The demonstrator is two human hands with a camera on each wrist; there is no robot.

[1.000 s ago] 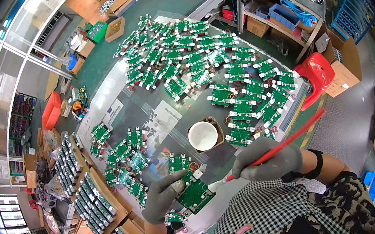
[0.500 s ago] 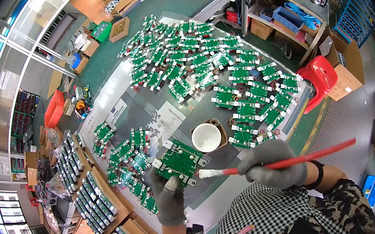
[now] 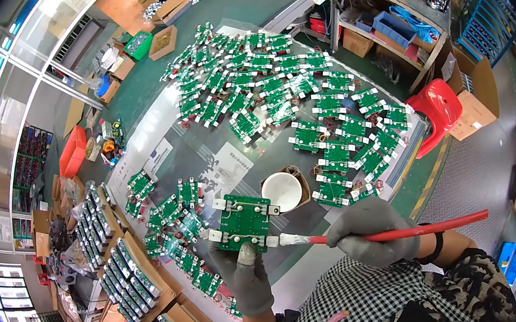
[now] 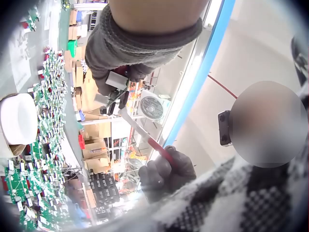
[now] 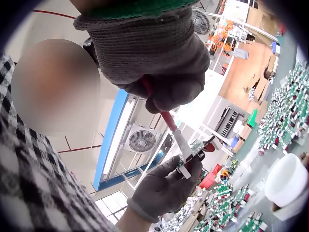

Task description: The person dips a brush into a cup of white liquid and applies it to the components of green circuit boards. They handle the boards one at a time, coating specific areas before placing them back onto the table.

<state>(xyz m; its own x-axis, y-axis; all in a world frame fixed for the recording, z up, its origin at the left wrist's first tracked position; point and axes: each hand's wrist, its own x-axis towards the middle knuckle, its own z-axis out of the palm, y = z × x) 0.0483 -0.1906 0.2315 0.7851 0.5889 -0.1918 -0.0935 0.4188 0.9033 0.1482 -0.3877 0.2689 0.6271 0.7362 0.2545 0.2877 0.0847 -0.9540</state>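
Note:
My left hand [image 3: 248, 281], in a grey glove, holds a green circuit board [image 3: 243, 225] with white metal tabs at its corners, thumb over its near edge. My gloved right hand [image 3: 370, 234] grips the red handle of a brush [image 3: 433, 227]. The brush's whitish bristles touch the tab at the board's near right corner. In the left wrist view the brush [image 4: 136, 125] slants from the right hand up to the board. From the right wrist, the left hand [image 5: 164, 189] appears below the board, with the bristles [image 5: 183, 146] against it.
A white tub [image 3: 282, 191] stands in a cardboard box just beyond the held board. Many similar boards [image 3: 246, 124] cover the table's far side, and a smaller group [image 3: 168, 211] lies to the left. A red stool [image 3: 434, 115] is at the far right.
My left hand has raised the board from lower on the table side and turned it square. The brush has swung from a steep slant to nearly level, its tip now at the near right tab.

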